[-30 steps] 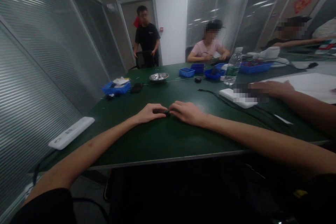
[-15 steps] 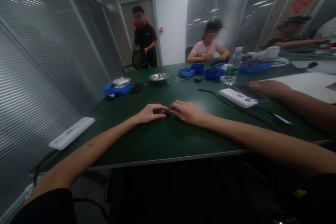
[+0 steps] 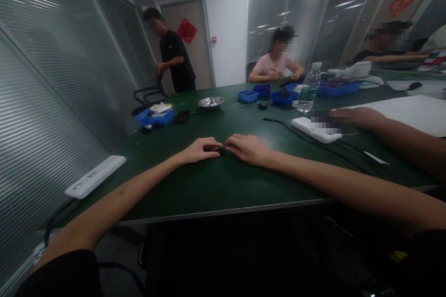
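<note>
Between my two hands, just above the green table, is a small dark piece; its kind is too small to make out. My left hand pinches its left side between thumb and fingers. From the other side, my right hand closes its fingertips on the same piece, with the fingers curled and partly hiding it. Both forearms reach in low across the front edge of the table.
Left stands a white power strip; another white power strip with cables lies right, by a co-worker's hand. Farther back are a blue tray, a metal dish, a small blue bin and a water bottle.
My hands stay almost in place around the small dark piece. The standing person behind the table has moved left with the chair. The co-worker's phone at right has shifted over the power strip.
</note>
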### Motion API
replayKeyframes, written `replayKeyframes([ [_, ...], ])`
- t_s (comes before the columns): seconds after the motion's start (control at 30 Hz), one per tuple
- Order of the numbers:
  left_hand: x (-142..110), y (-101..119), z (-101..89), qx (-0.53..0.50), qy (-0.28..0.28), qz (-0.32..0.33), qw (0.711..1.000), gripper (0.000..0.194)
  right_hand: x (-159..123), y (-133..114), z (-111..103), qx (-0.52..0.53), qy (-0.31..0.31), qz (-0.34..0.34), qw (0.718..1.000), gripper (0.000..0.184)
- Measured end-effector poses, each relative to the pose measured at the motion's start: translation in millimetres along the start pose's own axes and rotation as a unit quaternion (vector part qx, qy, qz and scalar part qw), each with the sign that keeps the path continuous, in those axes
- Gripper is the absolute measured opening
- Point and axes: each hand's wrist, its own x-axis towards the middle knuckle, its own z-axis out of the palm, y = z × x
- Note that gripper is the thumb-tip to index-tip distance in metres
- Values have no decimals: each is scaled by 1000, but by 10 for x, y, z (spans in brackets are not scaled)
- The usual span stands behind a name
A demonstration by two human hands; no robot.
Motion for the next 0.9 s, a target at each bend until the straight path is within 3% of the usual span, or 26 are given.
replayKeyframes([
  [0.9, 3, -28, -20, 88, -15, 30, 996, 36, -2, -9, -29, 6, -21, 0, 1000, 29],
])
